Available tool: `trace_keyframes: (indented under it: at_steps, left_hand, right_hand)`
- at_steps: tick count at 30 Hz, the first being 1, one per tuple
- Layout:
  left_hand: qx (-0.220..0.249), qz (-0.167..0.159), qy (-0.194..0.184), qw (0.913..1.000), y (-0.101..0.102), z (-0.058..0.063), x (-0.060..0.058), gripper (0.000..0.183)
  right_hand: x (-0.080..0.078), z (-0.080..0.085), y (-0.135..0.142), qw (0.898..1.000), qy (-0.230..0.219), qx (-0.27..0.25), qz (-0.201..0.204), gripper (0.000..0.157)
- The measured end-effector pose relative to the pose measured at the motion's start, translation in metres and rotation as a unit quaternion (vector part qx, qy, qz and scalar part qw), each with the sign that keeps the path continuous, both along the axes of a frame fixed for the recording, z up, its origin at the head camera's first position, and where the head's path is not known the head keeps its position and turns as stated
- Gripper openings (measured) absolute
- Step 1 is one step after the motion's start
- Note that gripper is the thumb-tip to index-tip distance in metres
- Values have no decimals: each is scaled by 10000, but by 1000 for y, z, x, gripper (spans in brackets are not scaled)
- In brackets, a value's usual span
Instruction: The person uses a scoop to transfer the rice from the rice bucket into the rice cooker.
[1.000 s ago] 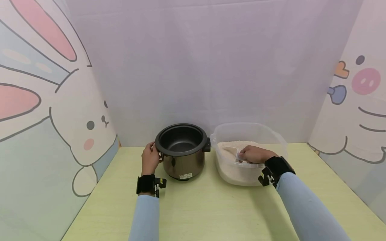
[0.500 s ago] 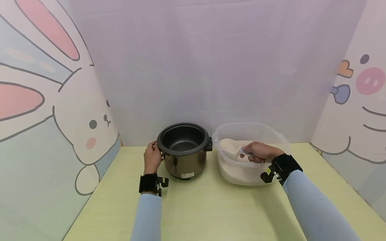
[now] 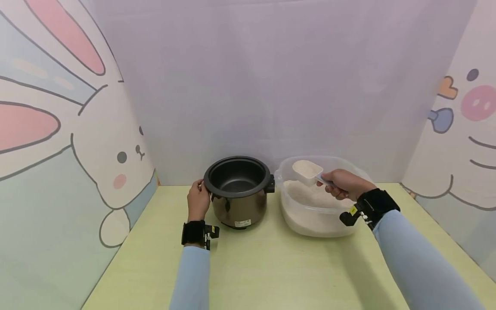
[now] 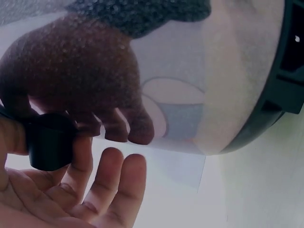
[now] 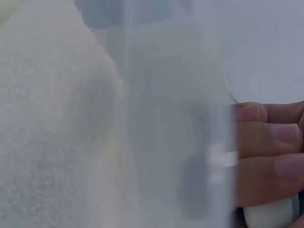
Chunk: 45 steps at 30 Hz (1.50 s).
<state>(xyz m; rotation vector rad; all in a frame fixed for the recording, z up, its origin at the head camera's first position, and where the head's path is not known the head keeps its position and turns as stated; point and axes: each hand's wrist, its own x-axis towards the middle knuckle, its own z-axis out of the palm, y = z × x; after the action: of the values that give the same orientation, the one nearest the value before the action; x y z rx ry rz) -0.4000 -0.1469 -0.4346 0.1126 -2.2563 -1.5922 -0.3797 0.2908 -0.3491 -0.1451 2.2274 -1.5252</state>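
Note:
In the head view my left hand (image 3: 198, 201) is at the left side of a dark rice cooker (image 3: 240, 211) without a lid. The left wrist view shows its thumb and a finger pinching the black side handle (image 4: 51, 145), the other fingers beside the shiny wall. My right hand (image 3: 346, 183) grips a white scoop (image 3: 305, 178) by its handle, and rice fills the bowl. The scoop hangs above a clear plastic tub (image 3: 329, 210) of rice (image 3: 306, 194). In the right wrist view curled fingers (image 5: 266, 142) show behind the tub's blurred wall (image 5: 175, 118).
The cooker's inner pot (image 3: 237, 178) is dark and uncovered, just left of the tub. Both stand near the back of a pale yellow-green table (image 3: 271, 267). A lilac cloth (image 3: 248, 86) hangs behind, with cartoon-printed panels at both sides.
My right hand has lifted the scoop, full of rice, up out of the tub's rice, moving slightly to the right. My left hand keeps its hold on the cooker's handle.

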Motion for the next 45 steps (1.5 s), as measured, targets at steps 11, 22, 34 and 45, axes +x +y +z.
trace_keyframes:
  at_steps: [11, 22, 34, 45]
  left_hand:
    - [64, 7, -16, 10000, -1, 0, 0, 45]
    - [85, -24, 80, 9999, 2, 1, -3, 45]
    - [53, 17, 81, 10000, 2, -1, -4, 44]
    - [45, 69, -13, 10000, 1, -2, -3, 44]
  right_hand:
    - [7, 41, -26, 9980, 315, -489, -257, 37]
    - [7, 71, -68, 9968, 574, -71, -543, 31]
    - [8, 78, -111, 9950, 947, -206, -239, 23]
    - [11, 77, -130, 9914, 1239, -239, -358, 26]
